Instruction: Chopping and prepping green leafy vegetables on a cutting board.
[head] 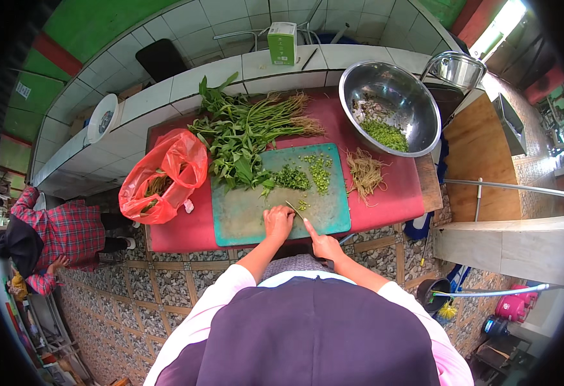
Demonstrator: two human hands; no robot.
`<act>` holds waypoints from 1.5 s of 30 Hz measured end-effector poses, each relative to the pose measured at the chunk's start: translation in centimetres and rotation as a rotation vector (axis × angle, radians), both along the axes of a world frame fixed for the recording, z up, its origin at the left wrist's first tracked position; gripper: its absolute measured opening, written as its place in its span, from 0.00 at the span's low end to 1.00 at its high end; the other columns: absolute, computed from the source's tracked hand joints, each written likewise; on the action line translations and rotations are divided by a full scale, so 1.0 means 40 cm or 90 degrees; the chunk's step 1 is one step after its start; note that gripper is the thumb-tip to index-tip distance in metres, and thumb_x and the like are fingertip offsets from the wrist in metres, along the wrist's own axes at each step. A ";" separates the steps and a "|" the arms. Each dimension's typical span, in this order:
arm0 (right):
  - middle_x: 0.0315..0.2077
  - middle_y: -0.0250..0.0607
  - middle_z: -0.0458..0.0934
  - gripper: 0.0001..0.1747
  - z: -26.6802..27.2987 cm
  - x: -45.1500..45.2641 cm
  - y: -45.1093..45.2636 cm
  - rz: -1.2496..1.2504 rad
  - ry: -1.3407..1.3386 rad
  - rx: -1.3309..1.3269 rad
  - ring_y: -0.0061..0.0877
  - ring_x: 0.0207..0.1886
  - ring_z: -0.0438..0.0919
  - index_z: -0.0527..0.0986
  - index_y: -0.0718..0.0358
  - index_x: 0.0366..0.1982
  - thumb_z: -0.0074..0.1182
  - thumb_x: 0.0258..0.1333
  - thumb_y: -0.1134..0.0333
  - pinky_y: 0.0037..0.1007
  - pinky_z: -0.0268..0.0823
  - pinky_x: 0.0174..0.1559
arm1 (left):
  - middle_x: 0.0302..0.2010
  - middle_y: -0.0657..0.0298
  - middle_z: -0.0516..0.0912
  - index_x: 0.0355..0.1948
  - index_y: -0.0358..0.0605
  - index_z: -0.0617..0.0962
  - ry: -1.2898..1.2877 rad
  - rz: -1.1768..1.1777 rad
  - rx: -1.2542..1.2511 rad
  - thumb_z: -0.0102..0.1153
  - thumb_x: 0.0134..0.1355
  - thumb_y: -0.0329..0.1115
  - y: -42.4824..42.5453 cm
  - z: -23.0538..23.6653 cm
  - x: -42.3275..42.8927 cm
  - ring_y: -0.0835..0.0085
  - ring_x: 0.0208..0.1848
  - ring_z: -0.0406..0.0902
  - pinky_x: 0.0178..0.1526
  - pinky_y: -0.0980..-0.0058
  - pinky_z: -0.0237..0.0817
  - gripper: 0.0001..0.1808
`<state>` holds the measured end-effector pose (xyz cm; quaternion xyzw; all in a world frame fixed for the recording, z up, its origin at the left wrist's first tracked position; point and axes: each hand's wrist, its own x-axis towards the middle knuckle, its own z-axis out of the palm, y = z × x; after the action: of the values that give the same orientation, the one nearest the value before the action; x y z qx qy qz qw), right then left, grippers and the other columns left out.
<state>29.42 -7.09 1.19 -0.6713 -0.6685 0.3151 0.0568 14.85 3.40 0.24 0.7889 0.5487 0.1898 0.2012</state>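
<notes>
My right hand grips a knife, its blade angled over the green cutting board. Beside the blade, my left hand rests on the board with fingers curled; what lies under them is mostly hidden. Small cut stem pieces lie just past the blade. Farther up the board are chopped green leaves and chopped pale stems. A bunch of leafy greens with roots lies across the board's upper left edge. Cut-off roots sit right of the board.
A red plastic bag holding plant scraps is at left. The steel bowl at upper right contains chopped greens. Behind the red-covered table runs a tiled ledge with a green box. A person in plaid stands at far left.
</notes>
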 end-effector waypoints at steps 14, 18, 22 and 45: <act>0.15 0.54 0.73 0.45 0.011 0.000 -0.014 0.025 -0.007 0.025 0.48 0.19 0.74 0.39 0.45 0.65 0.42 0.45 0.73 0.48 0.67 0.26 | 0.27 0.65 0.79 0.22 0.50 0.80 0.007 0.017 -0.048 0.61 0.46 0.35 -0.001 0.006 -0.005 0.68 0.36 0.74 0.41 0.66 0.57 0.04; 0.17 0.54 0.75 0.47 0.000 -0.011 -0.001 -0.001 -0.013 0.007 0.48 0.22 0.76 0.41 0.40 0.64 0.43 0.43 0.74 0.47 0.68 0.27 | 0.26 0.65 0.79 0.22 0.50 0.80 0.003 0.019 -0.035 0.61 0.45 0.34 -0.004 0.002 -0.005 0.68 0.36 0.74 0.40 0.67 0.57 0.03; 0.17 0.54 0.75 0.47 -0.006 -0.014 0.017 -0.002 -0.016 -0.004 0.48 0.22 0.76 0.41 0.39 0.64 0.43 0.43 0.74 0.47 0.68 0.28 | 0.26 0.66 0.78 0.23 0.51 0.80 0.005 -0.040 0.053 0.61 0.45 0.33 -0.014 0.000 -0.014 0.67 0.35 0.74 0.38 0.68 0.58 0.02; 0.20 0.57 0.75 0.45 0.004 0.007 -0.003 -0.047 0.000 -0.012 0.51 0.25 0.75 0.40 0.42 0.64 0.44 0.46 0.72 0.50 0.67 0.30 | 0.27 0.64 0.79 0.23 0.51 0.81 0.002 -0.005 -0.048 0.60 0.46 0.34 0.001 0.000 0.035 0.67 0.36 0.75 0.41 0.66 0.58 0.02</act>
<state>29.72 -7.22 1.36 -0.6957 -0.6405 0.3192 0.0620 16.26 3.43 0.25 0.7832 0.5527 0.1672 0.2307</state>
